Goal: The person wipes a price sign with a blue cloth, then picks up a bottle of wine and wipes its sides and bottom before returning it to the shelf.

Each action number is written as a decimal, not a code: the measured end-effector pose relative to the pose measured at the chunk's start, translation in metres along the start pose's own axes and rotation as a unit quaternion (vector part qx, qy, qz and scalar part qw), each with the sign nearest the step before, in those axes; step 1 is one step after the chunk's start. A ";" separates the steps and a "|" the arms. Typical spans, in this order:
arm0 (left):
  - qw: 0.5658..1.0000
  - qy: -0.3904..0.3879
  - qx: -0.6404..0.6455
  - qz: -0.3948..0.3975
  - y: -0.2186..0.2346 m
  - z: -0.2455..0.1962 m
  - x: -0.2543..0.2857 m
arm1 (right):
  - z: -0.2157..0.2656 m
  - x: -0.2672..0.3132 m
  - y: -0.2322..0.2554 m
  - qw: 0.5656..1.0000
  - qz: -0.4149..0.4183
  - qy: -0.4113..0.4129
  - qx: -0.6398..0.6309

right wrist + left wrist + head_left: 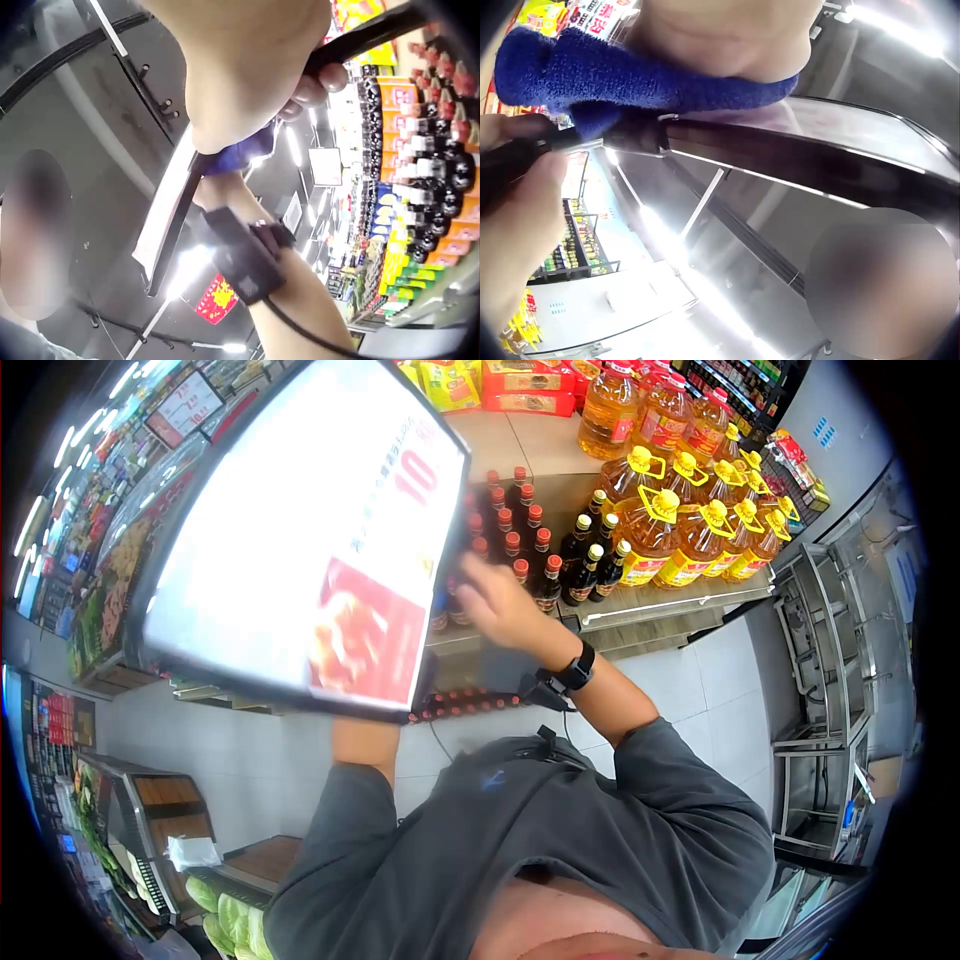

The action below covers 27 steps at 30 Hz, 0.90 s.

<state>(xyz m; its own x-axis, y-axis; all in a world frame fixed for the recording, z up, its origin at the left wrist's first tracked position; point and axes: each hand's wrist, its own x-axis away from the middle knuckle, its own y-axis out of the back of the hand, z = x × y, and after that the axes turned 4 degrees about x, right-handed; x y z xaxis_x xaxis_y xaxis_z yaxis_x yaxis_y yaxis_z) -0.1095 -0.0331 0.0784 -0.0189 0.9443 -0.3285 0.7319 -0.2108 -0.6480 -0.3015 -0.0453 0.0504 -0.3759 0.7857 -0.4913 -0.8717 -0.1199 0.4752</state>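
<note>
A framed price sign [260,530] with a red picture panel tilts large before me in the head view. My right hand [510,615] grips its right edge; in the right wrist view, its fingers [307,90] curl round the black frame [367,34]. Behind the sign my left forearm [365,745] disappears, hiding that hand from the head view. The left wrist view shows my left hand [735,37] on a blue towel [652,82], holding it against the sign's black frame [780,154]. The left fingertips are hidden.
Dark red-capped bottles [512,543] stand just beyond the right hand, with dark yellow-capped bottles [580,582] beside them. Large oil jugs [640,538] fill the display's right end. A metal rack [820,660] stands at right, and leafy vegetables [235,920] lie lower left.
</note>
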 end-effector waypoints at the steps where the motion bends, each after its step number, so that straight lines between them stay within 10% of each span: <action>1: 1.000 -0.009 0.001 -0.004 0.002 -0.002 0.004 | 0.000 0.002 -0.008 1.000 0.005 0.029 0.010; 20: 0.983 -0.075 -0.169 -0.023 0.014 -0.011 0.019 | -0.009 -0.023 -0.019 0.988 -0.132 -0.080 0.023; 27: 0.913 -0.204 -0.341 -0.091 0.013 -0.022 0.059 | -0.026 -0.032 -0.009 0.972 -0.180 -0.149 -0.030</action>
<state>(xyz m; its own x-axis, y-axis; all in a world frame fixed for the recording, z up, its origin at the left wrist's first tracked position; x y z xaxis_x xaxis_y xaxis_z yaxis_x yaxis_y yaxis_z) -0.0864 0.0254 0.0653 -0.3334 0.7455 -0.5772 0.9425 0.2790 -0.1841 -0.2893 -0.0852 0.0428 0.0577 0.9231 -0.3802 -0.9502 0.1675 0.2626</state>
